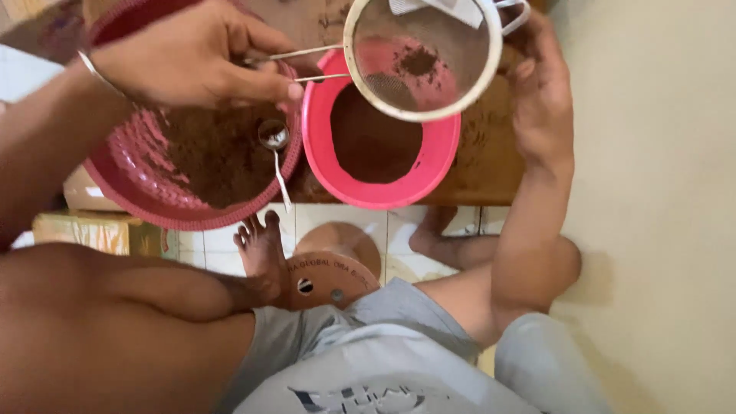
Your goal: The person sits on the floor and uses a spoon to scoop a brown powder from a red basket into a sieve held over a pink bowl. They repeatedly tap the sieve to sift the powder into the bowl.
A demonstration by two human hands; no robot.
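My left hand (192, 57) pinches the wire handle of a round metal sieve (422, 57) with a pale rim. The sieve hangs tilted over a pink bowl (441, 157) and holds a small clump of brown powder on its mesh. More brown powder lies in the bowl. My right hand (540, 100) grips the sieve's far rim beside its wire hook. Left of the bowl stands a red perforated basket (123, 172) with brown powder and a metal spoon (276, 149) in it.
Bowl and basket sit on a low wooden table (491, 165) dusted with powder. Below it are my bare feet on pale floor tiles and a round wooden stool (337, 276). Cardboard boxes (92, 230) stand at the left. A cream wall runs along the right.
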